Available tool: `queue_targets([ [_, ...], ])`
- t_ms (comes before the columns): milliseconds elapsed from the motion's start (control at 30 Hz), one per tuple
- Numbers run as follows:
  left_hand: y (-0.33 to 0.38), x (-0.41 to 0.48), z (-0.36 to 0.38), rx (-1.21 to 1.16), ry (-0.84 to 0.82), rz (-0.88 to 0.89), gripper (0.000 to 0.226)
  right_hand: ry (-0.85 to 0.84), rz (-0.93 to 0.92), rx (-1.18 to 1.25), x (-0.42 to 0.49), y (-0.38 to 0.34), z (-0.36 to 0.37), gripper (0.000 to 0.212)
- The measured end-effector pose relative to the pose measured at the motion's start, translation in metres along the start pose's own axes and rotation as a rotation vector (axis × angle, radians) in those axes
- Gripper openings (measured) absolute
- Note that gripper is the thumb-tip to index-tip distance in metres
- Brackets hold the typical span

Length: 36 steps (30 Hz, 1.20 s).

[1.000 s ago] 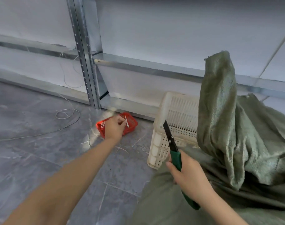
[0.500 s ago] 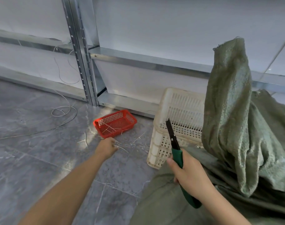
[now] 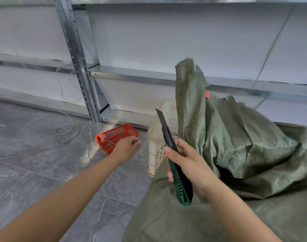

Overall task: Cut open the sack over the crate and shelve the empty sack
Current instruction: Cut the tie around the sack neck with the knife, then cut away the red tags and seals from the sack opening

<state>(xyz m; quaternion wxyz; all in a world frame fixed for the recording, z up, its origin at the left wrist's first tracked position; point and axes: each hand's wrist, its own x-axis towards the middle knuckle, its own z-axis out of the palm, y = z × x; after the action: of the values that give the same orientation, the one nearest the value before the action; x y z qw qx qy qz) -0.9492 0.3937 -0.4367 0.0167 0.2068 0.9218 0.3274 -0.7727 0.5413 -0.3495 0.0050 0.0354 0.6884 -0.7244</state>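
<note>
Right now the fingers (image 3: 181, 147) of the right hand (image 3: 191, 165) are wrapped tight around the green plastic handle of a utility knife (image 3: 175, 163), thumb pressed along the slider, the dark blade pushed out and pointing up and slightly left. That knife sits in front of the near left corner of the cream perforated plastic crate (image 3: 156, 145), which stands on the floor against the bottom rail of the shelving.

Over to the left hand (image 3: 126, 149): its fingers are curled in, knuckles up, low over the grey marbled floor tiles (image 3: 35, 172) right at the near edge of the small red plastic mesh basket (image 3: 116, 137). Whether they pinch anything, I cannot tell; the fingertips are tucked under. Thin pale strands lie inside the basket and scattered on the tiles around it.

The big olive-green woven sack (image 3: 236, 145) fills the right side, heaped over the crate and covering most of it, one loose flap standing upright above the crate's rim, the rest spilling down to the bottom edge of the view under the right forearm. A small red tag (image 3: 207, 94) peeks out behind the flap.

Behind everything runs the galvanised steel shelving rack (image 3: 79, 67), upright post at left, its visible shelves bare. A loop of thin white cord (image 3: 67, 127) lies on the floor near the post.
</note>
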Motion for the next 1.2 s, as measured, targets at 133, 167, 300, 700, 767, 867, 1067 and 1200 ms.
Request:
queue_targets([
  [133, 0.048, -0.010, -0.008, 0.019, -0.024, 0.119, 0.025, 0.050, -0.010, -0.174, -0.008, -0.011, -0.014, 0.020],
  [167, 0.058, -0.012, -0.008, 0.013, -0.031, 0.151, 0.026, 0.045, 0.011, -0.158, -0.011, -0.010, -0.018, 0.019],
  [300, 0.091, -0.018, 0.001, -0.045, -0.055, 0.245, 0.023, 0.032, 0.000, -0.147, -0.030, -0.007, -0.040, 0.015],
  [700, 0.214, -0.092, 0.054, -0.075, 0.043, 0.787, 0.034, 0.270, -0.056, -0.090, -0.138, -0.007, -0.138, 0.025],
  [767, 0.237, -0.112, 0.079, -0.050, -0.005, 0.902, 0.031, 0.379, -0.057, -0.077, -0.171, 0.000, -0.160, 0.024],
  [867, 0.264, -0.141, 0.118, 0.010, -0.039, 1.063, 0.027, 0.596, -0.014, -0.076, -0.228, 0.028, -0.194, 0.024],
  [1067, 0.292, -0.197, 0.179, 0.098, -0.151, 1.409, 0.026, 0.981, 0.186, -0.070, -0.318, 0.144, -0.247, 0.022],
  [1200, 0.302, -0.232, 0.232, 0.329, -0.296, 1.448, 0.034, 1.134, 0.505, -0.043, -0.326, 0.254, -0.264, 0.026],
])
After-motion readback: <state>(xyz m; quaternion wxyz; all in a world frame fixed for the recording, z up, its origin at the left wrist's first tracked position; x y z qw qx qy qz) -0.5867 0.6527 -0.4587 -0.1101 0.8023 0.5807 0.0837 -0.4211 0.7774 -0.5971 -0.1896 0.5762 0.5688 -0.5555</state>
